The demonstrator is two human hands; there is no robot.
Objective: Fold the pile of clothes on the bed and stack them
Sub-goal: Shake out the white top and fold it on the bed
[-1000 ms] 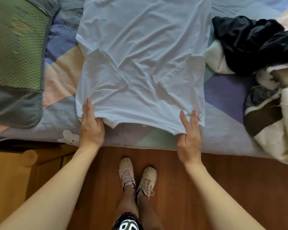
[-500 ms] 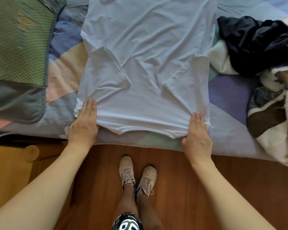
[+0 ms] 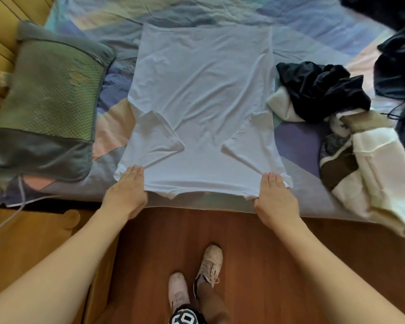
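1. Cotton, thin and white: the T-shirt (image 3: 201,101) lies spread on the bed (image 3: 313,38), both short sleeves folded in over the body, soft creases running down the middle.
2. Left hand (image 3: 126,190) lies on the near left corner of the shirt, fingers straight and together on top; the cloth bunches at the thumb side, so it looks pinched there, though the thumb is hidden.
3. Right hand (image 3: 275,195) mirrors it on the near right corner, fingers flat, hem gathered at the thumb.
4. Right of the shirt sits the crumpled pile of clothes (image 3: 337,118): a black garment (image 3: 320,90) on top, a cream and brown knit (image 3: 365,164) drooping over the bed's edge.
5. Left of the shirt, a padded pillow (image 3: 47,101) with a green mesh-textured face and grey border.
6. Below, glossy wooden floor (image 3: 255,253) and two pale laced sneakers (image 3: 197,277).
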